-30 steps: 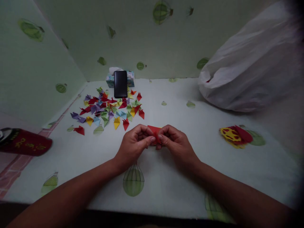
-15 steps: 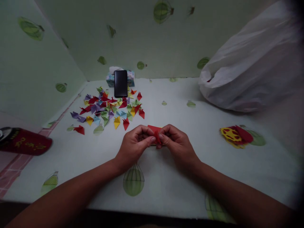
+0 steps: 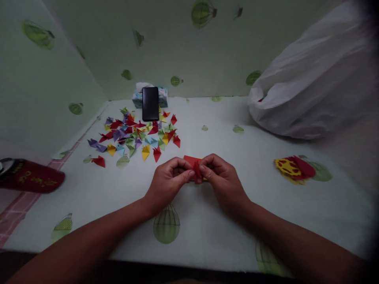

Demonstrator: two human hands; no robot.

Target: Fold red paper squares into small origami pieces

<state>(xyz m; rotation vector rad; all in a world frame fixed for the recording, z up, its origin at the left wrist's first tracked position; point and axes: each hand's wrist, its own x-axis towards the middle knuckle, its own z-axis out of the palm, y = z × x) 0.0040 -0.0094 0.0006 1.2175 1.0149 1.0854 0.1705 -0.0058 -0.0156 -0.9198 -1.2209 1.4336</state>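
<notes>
A small folded piece of red paper [image 3: 197, 170] is pinched between my two hands, at the middle of the table. My left hand [image 3: 170, 177] grips its left side with thumb and fingertips. From the right, my right hand [image 3: 220, 177] pinches it the same way. Just behind and beneath the fingers lies a flat red paper sheet [image 3: 190, 159], with a bit of yellow showing at its edge. To the left spread many small folded paper cranes [image 3: 130, 136] in red, yellow, green, blue and purple.
Behind the cranes, a black phone [image 3: 150, 104] leans on a tissue box [image 3: 137, 98]. A red can [image 3: 32, 176] is at the far left. On the right are yellow and red paper cutouts [image 3: 288, 167] and a large white plastic bag [image 3: 308, 86].
Both hands stay in place with the red paper between them. The fingertips have shifted slightly, and the folded piece sits a little further right and shows more of itself.
</notes>
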